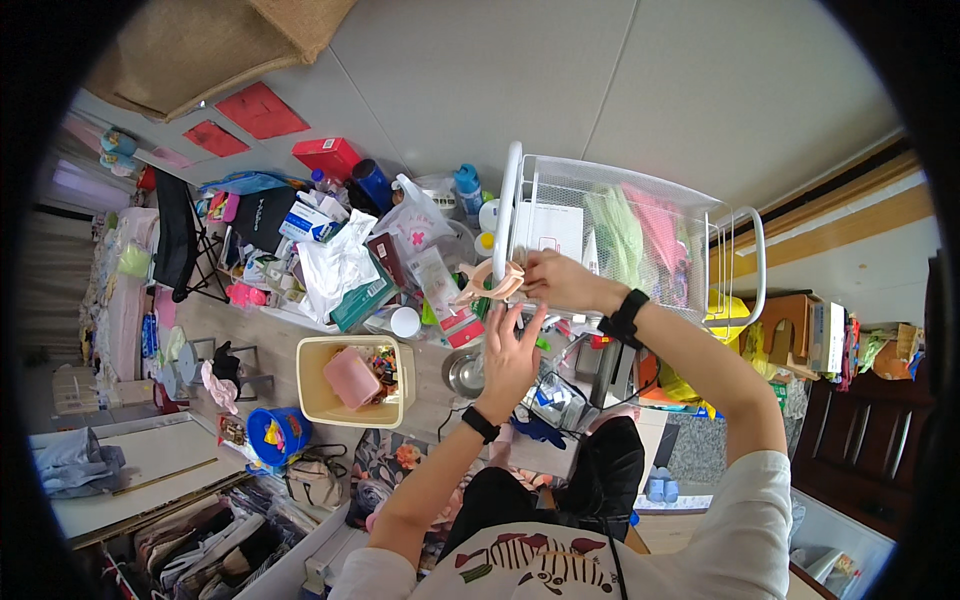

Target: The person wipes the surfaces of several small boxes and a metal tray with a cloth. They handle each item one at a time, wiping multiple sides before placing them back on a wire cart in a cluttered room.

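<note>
My right hand (568, 282) bends its fingers at the near left corner of a white wire-mesh basket (667, 225) on a trolley rack with white tubular handles. Against the white upright there sits a peach plastic clip (491, 283), its ring-shaped jaws beside my right fingertips. Whether those fingers grip the clip or the frame is hidden. Just below, my left hand (511, 361) has its fingers spread, fingertips close under the clip and the basket's lower rail. Inside the basket are a white box (553, 223), a green bag (615, 225) and pink packaging (651, 217).
Left of the rack, a table carries a white plastic bag (412, 214), a green box (364, 300) and a blue spray can (468, 187). On the floor stand a cream bin (306, 386), a blue bucket (271, 420) and a metal bowl (463, 373). Dark cables (559, 379) lie under the rack.
</note>
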A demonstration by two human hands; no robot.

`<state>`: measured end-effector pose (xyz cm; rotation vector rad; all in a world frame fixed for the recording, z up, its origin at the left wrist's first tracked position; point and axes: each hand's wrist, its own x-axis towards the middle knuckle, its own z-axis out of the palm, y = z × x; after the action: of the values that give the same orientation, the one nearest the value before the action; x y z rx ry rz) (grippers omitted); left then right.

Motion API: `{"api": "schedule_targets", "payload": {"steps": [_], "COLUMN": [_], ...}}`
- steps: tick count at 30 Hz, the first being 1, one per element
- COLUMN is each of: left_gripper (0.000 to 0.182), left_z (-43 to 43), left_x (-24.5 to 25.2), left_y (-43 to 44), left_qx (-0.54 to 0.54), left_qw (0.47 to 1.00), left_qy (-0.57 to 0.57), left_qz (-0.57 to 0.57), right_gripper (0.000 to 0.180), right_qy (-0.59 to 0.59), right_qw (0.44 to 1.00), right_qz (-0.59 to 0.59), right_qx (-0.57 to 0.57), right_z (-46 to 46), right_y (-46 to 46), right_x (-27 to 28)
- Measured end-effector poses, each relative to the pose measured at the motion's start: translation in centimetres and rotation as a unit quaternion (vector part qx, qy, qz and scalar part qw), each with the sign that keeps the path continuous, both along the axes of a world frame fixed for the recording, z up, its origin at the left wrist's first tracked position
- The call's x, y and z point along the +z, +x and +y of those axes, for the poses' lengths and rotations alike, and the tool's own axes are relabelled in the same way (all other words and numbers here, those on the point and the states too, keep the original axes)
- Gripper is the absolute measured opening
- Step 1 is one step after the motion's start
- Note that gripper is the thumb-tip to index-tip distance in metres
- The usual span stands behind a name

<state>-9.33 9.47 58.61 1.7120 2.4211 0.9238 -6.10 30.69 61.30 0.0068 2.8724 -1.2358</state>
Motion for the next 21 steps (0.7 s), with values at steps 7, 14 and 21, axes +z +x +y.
{"api": "schedule_targets", "payload": {"steps": [7, 14, 21], "left_gripper": [0.073, 0.072, 0.064], "left_z": [-0.2, -1.3, -1.9], "left_x": [0.7, 0.9, 1.5], "left_y": [1.3, 1.4, 1.0], "left_qx": [-0.012, -0.020, -0.019], "left_qw": [0.999, 0.999, 0.999], "left_qy": [-0.033, -0.029, -0.023], "left_qz": [0.009, -0.011, -0.031], "right_gripper": [0.028, 0.022, 0.021], "right_qy": [-0.267, -0.078, 0.004], "right_qw": [0.939, 0.997, 0.997], "right_qz": [-0.160, -0.021, -0.050], "right_qx": [-0.144, -0.011, -0.062], "right_z": [-0.8, -0.8, 0.5], "right_y": [0.0, 0.9, 3.0], "right_x": [0.1, 0.7, 1.7]}}
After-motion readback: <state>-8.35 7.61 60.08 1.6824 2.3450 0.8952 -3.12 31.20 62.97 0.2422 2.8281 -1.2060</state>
